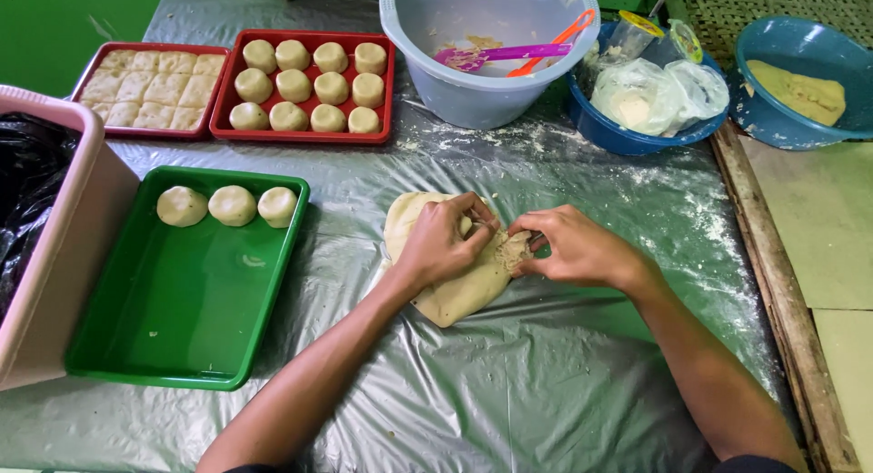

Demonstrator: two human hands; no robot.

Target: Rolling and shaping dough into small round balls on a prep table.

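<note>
— What's on the table in front of the person?

— A flattened sheet of pale dough [452, 291], lying on the flour-dusted plastic sheet [509, 382] at the middle of the table. The left hand [441, 241] rests curled on top of it, fingers pinching its upper edge. The right hand [568, 247] is closed at the dough's right edge, fingertips pinching a crumbly filling [511, 252] there; how much lies under the fold is hard to tell.

— And around them?

— To the left, a green tray [182, 318] holds three dough balls [233, 205] along its far side. Beyond it, a red tray [307, 129] carries eleven rounded pieces, beside another red tray of flat squares [155, 88]. A grey-blue basin [482, 82] with a purple spatula [496, 53] stands further back.
</note>
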